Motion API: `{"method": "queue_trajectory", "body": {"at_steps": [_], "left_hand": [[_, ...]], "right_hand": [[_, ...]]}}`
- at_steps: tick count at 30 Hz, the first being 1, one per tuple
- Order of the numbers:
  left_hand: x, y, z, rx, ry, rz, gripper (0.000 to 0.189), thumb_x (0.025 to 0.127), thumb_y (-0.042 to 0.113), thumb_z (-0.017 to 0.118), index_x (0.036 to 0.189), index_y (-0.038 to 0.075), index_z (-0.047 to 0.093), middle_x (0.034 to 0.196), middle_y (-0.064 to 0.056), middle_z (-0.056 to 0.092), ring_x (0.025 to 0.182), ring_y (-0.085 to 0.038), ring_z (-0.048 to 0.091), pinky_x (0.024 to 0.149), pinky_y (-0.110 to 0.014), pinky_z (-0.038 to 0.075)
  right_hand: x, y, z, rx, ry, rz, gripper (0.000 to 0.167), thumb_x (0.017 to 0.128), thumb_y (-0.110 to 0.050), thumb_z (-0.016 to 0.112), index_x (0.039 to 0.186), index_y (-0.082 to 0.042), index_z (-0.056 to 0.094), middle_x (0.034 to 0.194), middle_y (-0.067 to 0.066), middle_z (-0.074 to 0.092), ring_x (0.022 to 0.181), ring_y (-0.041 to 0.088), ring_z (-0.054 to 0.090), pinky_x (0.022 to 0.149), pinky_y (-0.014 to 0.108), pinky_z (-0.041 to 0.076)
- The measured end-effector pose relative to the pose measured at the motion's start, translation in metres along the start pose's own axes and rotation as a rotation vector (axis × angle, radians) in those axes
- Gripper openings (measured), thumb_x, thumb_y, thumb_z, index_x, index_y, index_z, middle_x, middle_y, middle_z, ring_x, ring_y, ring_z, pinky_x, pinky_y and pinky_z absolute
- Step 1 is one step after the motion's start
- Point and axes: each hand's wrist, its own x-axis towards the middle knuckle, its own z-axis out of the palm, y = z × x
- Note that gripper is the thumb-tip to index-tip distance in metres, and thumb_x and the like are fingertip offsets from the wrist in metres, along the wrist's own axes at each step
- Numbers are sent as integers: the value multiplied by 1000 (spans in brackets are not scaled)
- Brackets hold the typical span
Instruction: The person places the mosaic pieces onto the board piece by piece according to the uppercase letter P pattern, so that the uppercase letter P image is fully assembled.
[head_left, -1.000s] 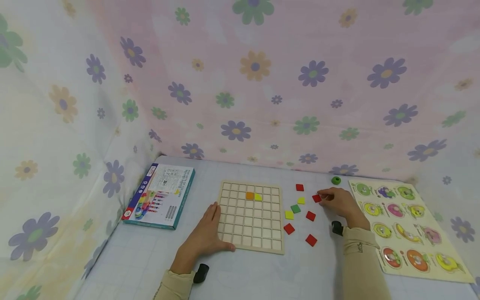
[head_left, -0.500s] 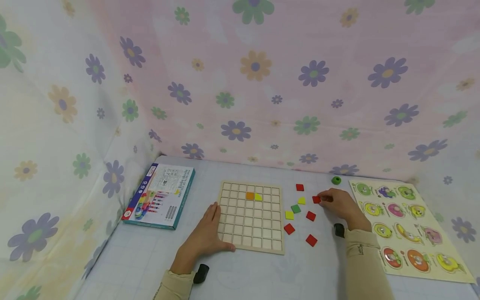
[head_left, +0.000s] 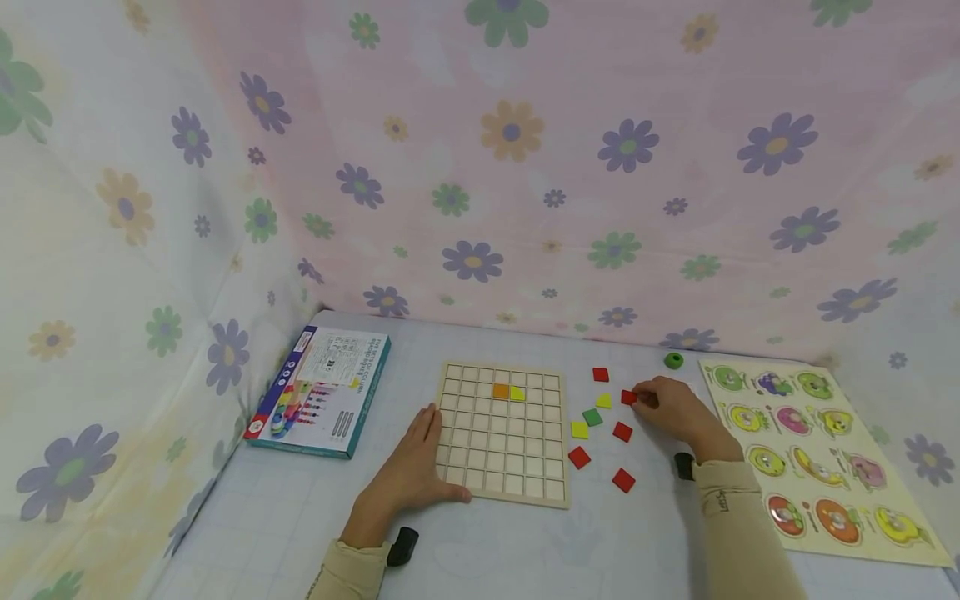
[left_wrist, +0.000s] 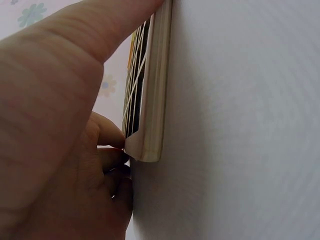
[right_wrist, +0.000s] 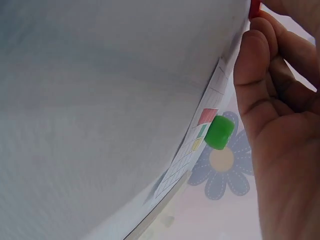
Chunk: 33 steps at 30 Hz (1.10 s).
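Observation:
A wooden grid board (head_left: 498, 435) lies flat on the table, with an orange square tile (head_left: 500, 391) and a yellow tile with one rounded corner (head_left: 517, 393) in its cells. My left hand (head_left: 408, 467) rests against the board's near left corner, fingers along the left side and thumb at the near edge. The left wrist view shows the fingertips (left_wrist: 117, 142) right at the board's rim. To the right, my right hand (head_left: 678, 412) pinches a red square tile (head_left: 628, 397) between thumb and fingers; only a bit of this tile shows in the right wrist view.
Loose red, yellow and green tiles (head_left: 592, 417) lie right of the board. A green bead (head_left: 673, 360) stands behind the right hand, beside a printed grid card (right_wrist: 187, 145). A fruit puzzle board (head_left: 813, 458) lies far right, a flat box (head_left: 318, 392) at left.
My right hand has shifted the red tile slightly left, while its wrist and sleeve have swung a little to the right. The left hand and the board stay where they were.

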Motion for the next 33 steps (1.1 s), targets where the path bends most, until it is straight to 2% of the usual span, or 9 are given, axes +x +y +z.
{"method": "queue_trajectory", "body": {"at_steps": [17,23,29,33], "left_hand": [[1,-2,2,1,5,0,142,63,67,88,163,0,12,173,-17,7,160,-35,8,127,-54,24],[0,0,0,-5,2,1,142,63,66,89,163,-1,13,172,-17,7,160,-36,8,127,-54,24],[0,1,0,-2,2,1,141,64,66,89,163,-1,13,172,-18,8,160,-36,8,127,-54,24],[0,1,-1,-5,0,-2,141,64,65,89,163,-1,13,172,-18,7,160,-36,8,127,-53,24]], "right_hand": [[1,6,0,18,-11,9,36,93,-19,67,121,4,70,103,10,69,91,21,60,86,45,57],[-1,-2,-6,34,0,36,37,93,-25,70,121,0,70,106,11,69,94,24,58,87,45,57],[0,-18,-9,31,63,-56,32,92,-22,72,115,-1,73,98,7,68,89,21,59,78,37,54],[4,-34,-8,30,91,-109,30,91,-20,73,115,-1,73,98,7,68,89,21,59,79,38,54]]}}
